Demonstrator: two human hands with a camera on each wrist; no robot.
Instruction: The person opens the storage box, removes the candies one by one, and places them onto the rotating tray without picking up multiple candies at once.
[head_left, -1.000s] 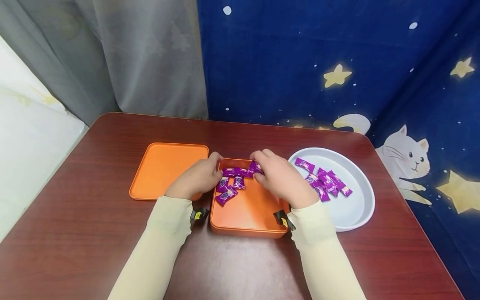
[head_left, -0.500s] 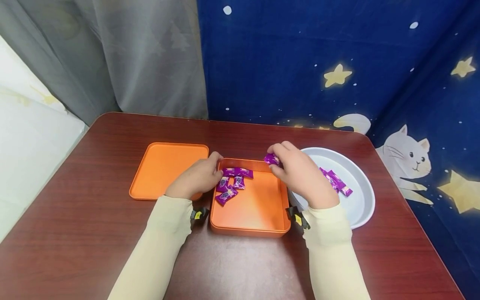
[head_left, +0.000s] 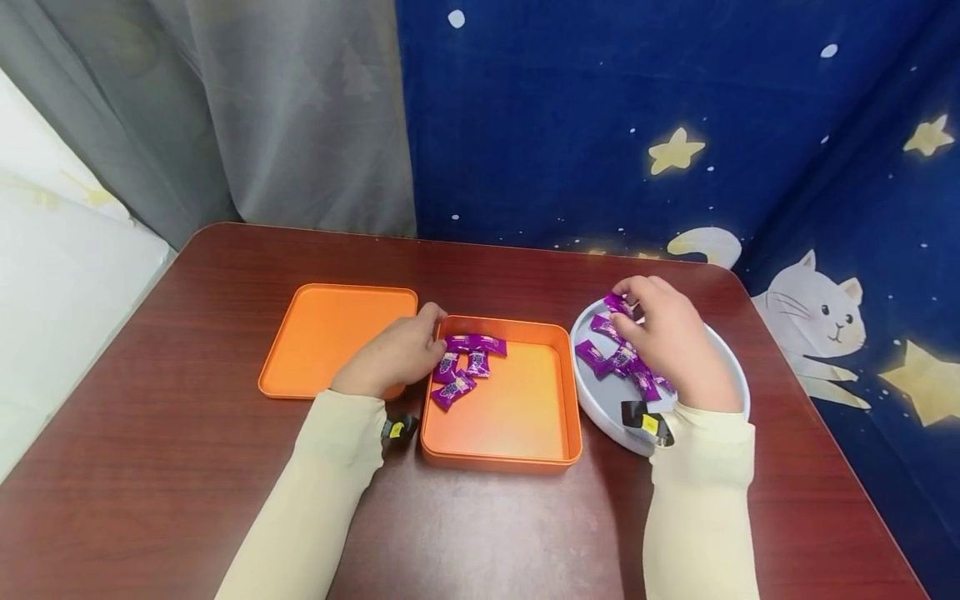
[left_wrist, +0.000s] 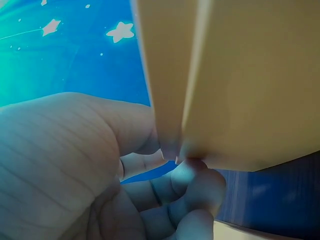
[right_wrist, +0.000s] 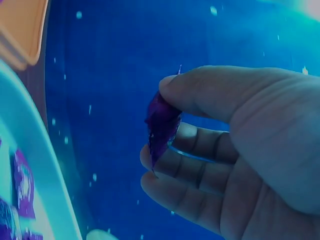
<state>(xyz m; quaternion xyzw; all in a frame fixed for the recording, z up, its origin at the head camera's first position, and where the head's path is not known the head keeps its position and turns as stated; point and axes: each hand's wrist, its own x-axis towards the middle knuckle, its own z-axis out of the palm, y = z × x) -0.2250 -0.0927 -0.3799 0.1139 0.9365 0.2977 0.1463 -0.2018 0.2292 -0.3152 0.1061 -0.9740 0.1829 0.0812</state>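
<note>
In the head view my left hand (head_left: pixel 397 354) grips the left wall of a square orange box (head_left: pixel 501 463); the left wrist view shows thumb and fingers around the box edge (left_wrist: pixel 172 125). Several purple wrapped candies (head_left: pixel 477 364) lie along the box's far left part. My right hand (head_left: pixel 678 346) pinches one purple wrapped candy (right_wrist: pixel 162 122) between thumb and fingers, above the far edge of a round white tray (head_left: pixel 602 412). More purple candies (head_left: pixel 621 360) lie on the tray, partly hidden beneath that hand.
A flat orange lid (head_left: pixel 337 337) lies on the brown table (head_left: pixel 180 433), left of the box. The tray stands close to the box's right side. Behind the table hang a grey curtain (head_left: pixel 315 117) and a blue starry one (head_left: pixel 540 125).
My right hand has moved from the box's far right corner rightward to over the tray, carrying a candy. My left hand has stayed on the box; the candies in it lie unmoved.
</note>
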